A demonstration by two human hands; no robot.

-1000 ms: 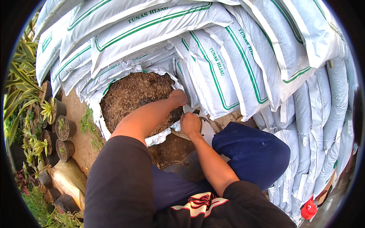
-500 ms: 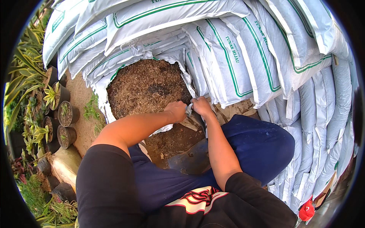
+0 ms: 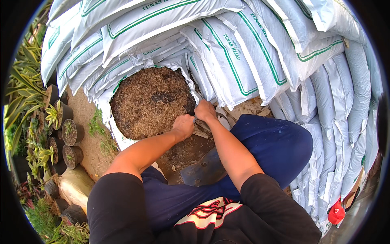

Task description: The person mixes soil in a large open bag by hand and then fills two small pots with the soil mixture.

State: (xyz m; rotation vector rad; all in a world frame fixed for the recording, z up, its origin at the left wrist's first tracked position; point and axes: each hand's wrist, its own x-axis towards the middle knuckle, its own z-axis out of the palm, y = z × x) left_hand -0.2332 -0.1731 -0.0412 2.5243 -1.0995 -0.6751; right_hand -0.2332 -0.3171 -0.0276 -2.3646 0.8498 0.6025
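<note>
A white plastic sack (image 3: 107, 114) stands open in front of me, its mouth folded down into an uneven rim. Loose brown planting mix (image 3: 150, 101), with a few darker clumps, fills it. My left hand (image 3: 184, 125) is closed in a fist at the near right edge of the sack. Just beyond and to its right, my right hand (image 3: 206, 110) is pinched on the same stretch of rim. The plastic between the fingers is mostly covered by the hands.
Full white sacks with green stripes (image 3: 231, 57) are piled at the back and right. Potted plants (image 3: 73, 132) line the left side, near a pale filled bag (image 3: 75, 183). My knee in blue cloth (image 3: 272, 150) is at right. A red object (image 3: 336, 212) lies lower right.
My hands have come a little closer together, and less of the gripped plastic shows between them. The whole view has shifted slightly, moving the stacked sacks leftward in the picture.
</note>
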